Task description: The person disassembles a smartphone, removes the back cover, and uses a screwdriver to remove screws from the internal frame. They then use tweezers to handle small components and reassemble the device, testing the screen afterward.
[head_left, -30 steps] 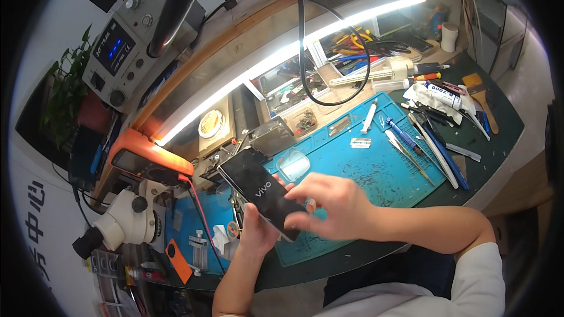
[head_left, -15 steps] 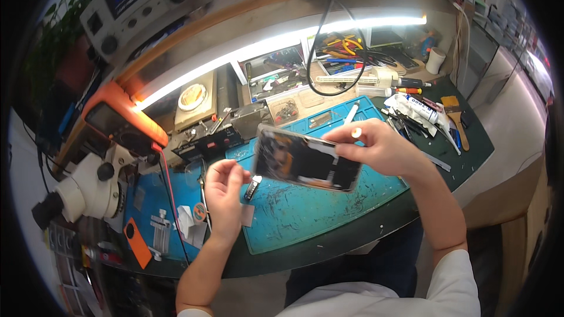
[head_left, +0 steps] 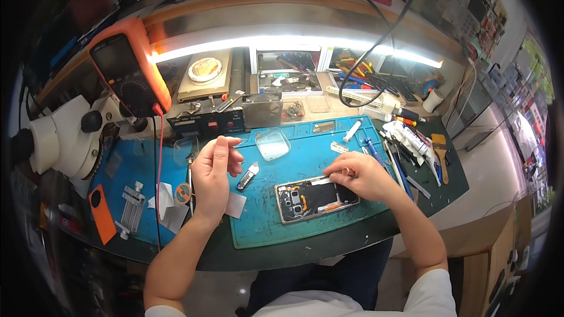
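Note:
An opened smartphone (head_left: 317, 199) with its back off lies on the blue mat, showing its cameras, black inner parts and orange ribbon cables. My right hand (head_left: 363, 177) pinches the phone's far right edge. A small round orange-and-white end shows between its fingers; I cannot make out what it belongs to. To the left, my left hand (head_left: 214, 173) is raised over the mat, its thumb and index finger drawn together. Anything held there is too small to name. Beside that hand lie a small black-and-white tool (head_left: 248, 176) and a white paper square (head_left: 235, 205).
The blue mat (head_left: 258, 229) also carries a clear plastic dish (head_left: 273, 144) and a white syringe (head_left: 352, 131). At left stand a microscope (head_left: 64, 141), an orange multimeter (head_left: 129, 67), a metal clamp (head_left: 131, 211) and an orange back panel (head_left: 103, 214). Tools and a brush (head_left: 440, 157) lie right.
The phone has come down from mid-air, where my right hand held it tilted, onto the mat. My left hand stays raised. The head view has shifted.

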A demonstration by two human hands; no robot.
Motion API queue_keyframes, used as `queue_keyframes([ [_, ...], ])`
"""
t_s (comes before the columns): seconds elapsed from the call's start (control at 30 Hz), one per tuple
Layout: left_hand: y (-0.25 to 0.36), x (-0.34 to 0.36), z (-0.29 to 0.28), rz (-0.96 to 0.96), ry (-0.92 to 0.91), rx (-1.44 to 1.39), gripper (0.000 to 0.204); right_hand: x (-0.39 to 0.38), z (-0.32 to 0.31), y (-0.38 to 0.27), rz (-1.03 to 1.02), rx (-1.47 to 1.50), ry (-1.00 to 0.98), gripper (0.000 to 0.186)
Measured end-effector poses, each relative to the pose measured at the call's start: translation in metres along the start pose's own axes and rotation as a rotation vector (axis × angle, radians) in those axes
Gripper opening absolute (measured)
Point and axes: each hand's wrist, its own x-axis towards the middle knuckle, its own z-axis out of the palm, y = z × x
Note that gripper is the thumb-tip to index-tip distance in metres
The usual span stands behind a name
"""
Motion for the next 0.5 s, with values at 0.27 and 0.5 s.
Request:
queue_keyframes([
  [0.27, 0.0, 0.0, 0.001, -0.039, 0.032, 0.012, 0.019, 0.04, -0.006, -0.046, 0.058, 0.352, 0.38, 0.03],
  [0.5, 0.003, 0.003, -0.001, -0.107, 0.017, -0.003, 0.016, 0.078, 0.045, -0.027, -0.033, 0.589, 0.383, 0.051],
])
